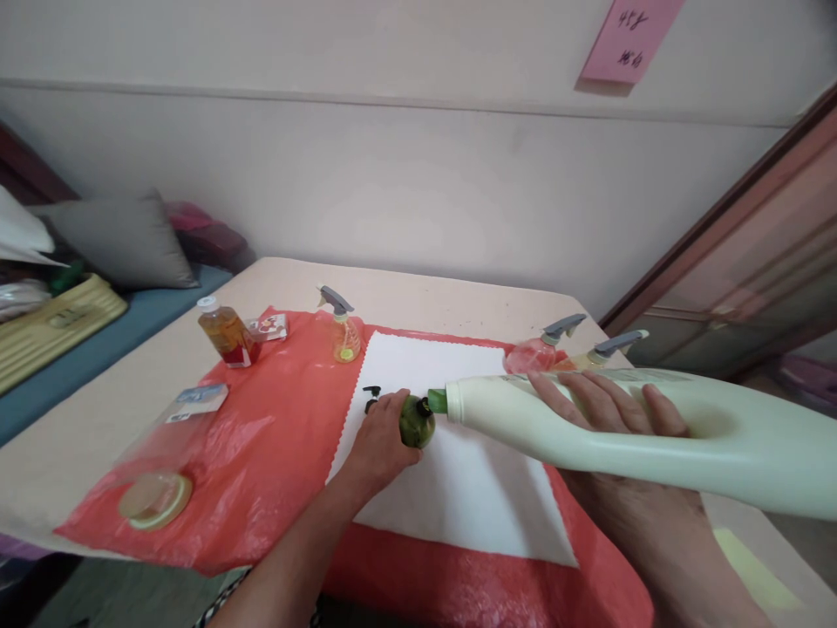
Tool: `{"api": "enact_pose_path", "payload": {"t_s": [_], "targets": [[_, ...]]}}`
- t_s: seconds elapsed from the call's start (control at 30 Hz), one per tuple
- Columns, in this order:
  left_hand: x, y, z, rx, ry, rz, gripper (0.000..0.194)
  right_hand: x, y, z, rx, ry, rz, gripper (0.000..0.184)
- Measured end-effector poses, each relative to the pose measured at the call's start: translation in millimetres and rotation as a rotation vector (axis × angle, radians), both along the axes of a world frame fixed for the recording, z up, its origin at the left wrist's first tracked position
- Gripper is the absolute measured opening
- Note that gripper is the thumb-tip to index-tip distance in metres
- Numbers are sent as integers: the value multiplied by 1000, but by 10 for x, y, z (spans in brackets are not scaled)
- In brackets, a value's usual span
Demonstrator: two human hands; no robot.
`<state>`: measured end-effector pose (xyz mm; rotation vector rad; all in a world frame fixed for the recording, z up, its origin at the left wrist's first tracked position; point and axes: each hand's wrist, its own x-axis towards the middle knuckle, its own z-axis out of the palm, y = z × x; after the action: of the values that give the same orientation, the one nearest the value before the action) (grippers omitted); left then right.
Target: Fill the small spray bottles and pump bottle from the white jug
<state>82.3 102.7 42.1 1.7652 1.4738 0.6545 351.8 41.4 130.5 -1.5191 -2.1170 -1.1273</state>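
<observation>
My right hand (608, 419) grips the handle of a large pale-green jug (712, 471), which lies tipped on its side in the air, its green spout (438, 401) pointing left. The spout meets the dark neck of a small olive-green bottle (416, 424). Fingers of my left hand (384, 436) are wrapped round that bottle, over a white sheet (445, 497). Just behind my left hand, a black pump top (372, 395) rests on the sheet. Whether liquid is flowing cannot be made out.
Red plastic (261, 462) covers much of the table. Spray bottles stand at the back: one clear (345, 338), one pink (531, 356), one orange partly hidden by the jug. At left are an amber bottle (226, 334), a small box (269, 327) and a clear jar (157, 499) on its side.
</observation>
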Motion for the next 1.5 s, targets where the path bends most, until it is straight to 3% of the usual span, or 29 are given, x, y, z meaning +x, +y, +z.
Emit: {"api": "enact_pose_path", "payload": {"t_s": [1.5], "targets": [[9, -2, -8, 1, 9, -20, 89, 16, 5, 15, 19, -60, 29, 67]]}}
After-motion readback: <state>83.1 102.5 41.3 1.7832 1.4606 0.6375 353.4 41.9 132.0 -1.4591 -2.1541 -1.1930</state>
